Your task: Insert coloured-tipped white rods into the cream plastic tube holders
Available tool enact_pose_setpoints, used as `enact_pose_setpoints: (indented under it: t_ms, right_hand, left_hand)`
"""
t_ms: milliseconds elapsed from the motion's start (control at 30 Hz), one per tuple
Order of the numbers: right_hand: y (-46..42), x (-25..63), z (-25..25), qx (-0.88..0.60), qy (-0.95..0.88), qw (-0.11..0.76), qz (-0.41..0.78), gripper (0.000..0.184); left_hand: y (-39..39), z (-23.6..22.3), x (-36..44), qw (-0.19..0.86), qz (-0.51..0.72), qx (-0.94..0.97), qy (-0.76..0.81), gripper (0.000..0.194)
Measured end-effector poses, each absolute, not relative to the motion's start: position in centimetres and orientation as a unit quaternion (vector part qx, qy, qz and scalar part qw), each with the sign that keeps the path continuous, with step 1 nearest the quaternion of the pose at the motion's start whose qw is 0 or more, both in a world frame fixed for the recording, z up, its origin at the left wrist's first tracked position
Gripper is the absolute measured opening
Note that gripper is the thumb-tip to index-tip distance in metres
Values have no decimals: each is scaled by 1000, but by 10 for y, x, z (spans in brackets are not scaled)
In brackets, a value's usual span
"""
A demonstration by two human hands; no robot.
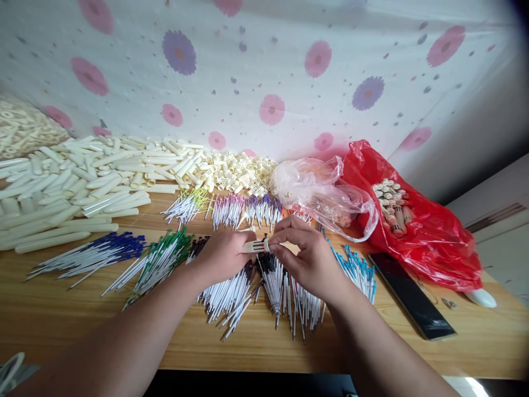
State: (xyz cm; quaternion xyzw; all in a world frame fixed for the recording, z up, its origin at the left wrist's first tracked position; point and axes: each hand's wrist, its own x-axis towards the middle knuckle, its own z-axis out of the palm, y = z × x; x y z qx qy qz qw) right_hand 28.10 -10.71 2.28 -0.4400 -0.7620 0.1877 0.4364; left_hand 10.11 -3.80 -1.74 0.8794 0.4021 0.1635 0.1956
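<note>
A cream multicolour pen with slots, showing dark and red pieces in them, lies crosswise between my hands above the table. My left hand is closed around its barrel, most of which the fingers hide. My right hand pinches the slotted end between thumb and forefinger. Below the hands lie bunches of white pen refills with coloured tips: black, dark maroon, green and light blue. Another bunch under my right hand is partly hidden.
Cream pen barrels are heaped at the left, beside a pile of short slotted pieces. Dark-blue-tipped refills lie in front. On the right are a clear bag, a red bag holding pens and a black phone.
</note>
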Motion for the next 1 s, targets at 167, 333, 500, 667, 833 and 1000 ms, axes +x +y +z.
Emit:
enact_pose_setpoints:
  t_ms: [167, 333, 500, 667, 833, 1000]
  right_hand:
    - [-106, 281, 19, -438, -712, 462, 296, 13]
    - [-105, 281, 17, -430, -703, 477, 306, 15]
    - [-110, 273, 18, -412, -735, 486, 234, 17]
    - [-102, 283, 17, -403, -743, 505, 175, 17]
    - [-61, 336, 19, -559, -628, 536, 75, 14]
    - [-41, 339, 17, -560, -789, 207, 146, 19]
  left_hand:
    - [-37, -16, 99, 110, 169, 863, 464, 12]
    - [-37, -15, 99, 133, 192, 861, 452, 12]
    - [-35, -20, 99, 182, 222, 861, 420, 15]
    - [-34, -24, 99, 261, 263, 840, 397, 21]
    - [-33, -22, 99, 329, 364, 778, 392, 27]
    - [-32, -18, 95, 381, 479, 680, 404, 24]
